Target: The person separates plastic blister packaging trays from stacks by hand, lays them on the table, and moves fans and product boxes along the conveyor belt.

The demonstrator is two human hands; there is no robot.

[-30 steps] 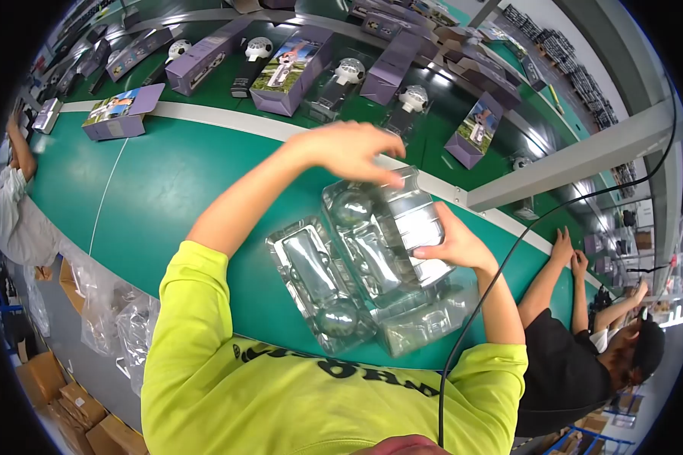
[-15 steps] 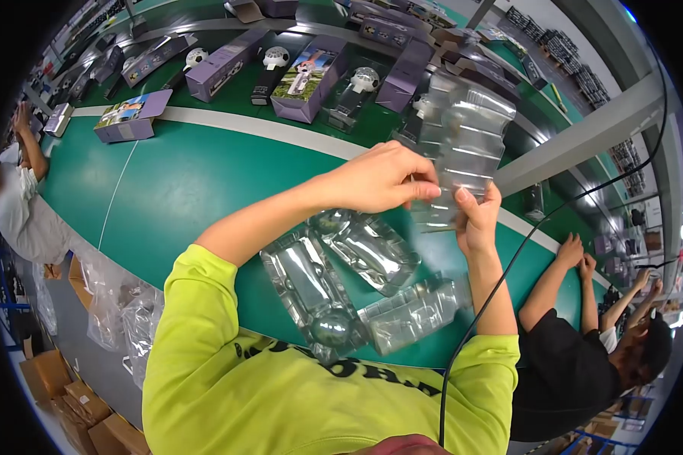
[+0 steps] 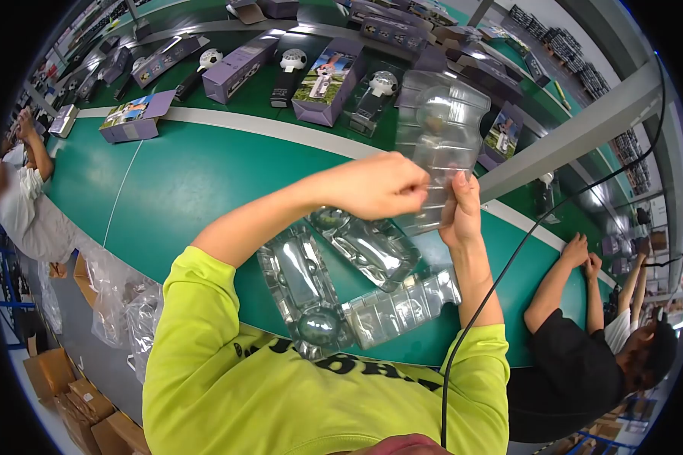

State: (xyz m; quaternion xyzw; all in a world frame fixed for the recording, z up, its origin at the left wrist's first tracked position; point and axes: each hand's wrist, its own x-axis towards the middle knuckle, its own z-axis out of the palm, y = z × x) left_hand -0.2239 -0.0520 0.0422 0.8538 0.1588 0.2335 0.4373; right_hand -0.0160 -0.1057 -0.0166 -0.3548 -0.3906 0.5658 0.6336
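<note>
My right hand [image 3: 464,208] grips a clear plastic blister tray [image 3: 446,144] by its lower right side, thumb in front. The tray is held up over the table and the far conveyor. My left hand [image 3: 387,186] is curled closed beside the tray's lower left edge; what its fingers hold, if anything, is hidden. Below my hands, three more clear trays lie on the green table [image 3: 190,182]: one blister tray [image 3: 300,277] at the left, another tray [image 3: 368,246] at the top, and a ridged tray [image 3: 402,311] at the lower right.
Purple printed boxes [image 3: 328,83] and ball-topped devices [image 3: 288,76] line the conveyor beyond. An open purple box [image 3: 136,117] sits at the table's far left. A grey post [image 3: 577,129] and a black cable [image 3: 508,265] cross the right side. Co-workers' arms [image 3: 558,277] reach in at both sides.
The held tray has shifted left and slightly down. My left hand has moved slightly left and its fingers have curled in. Boxes and devices on the conveyor have moved right.
</note>
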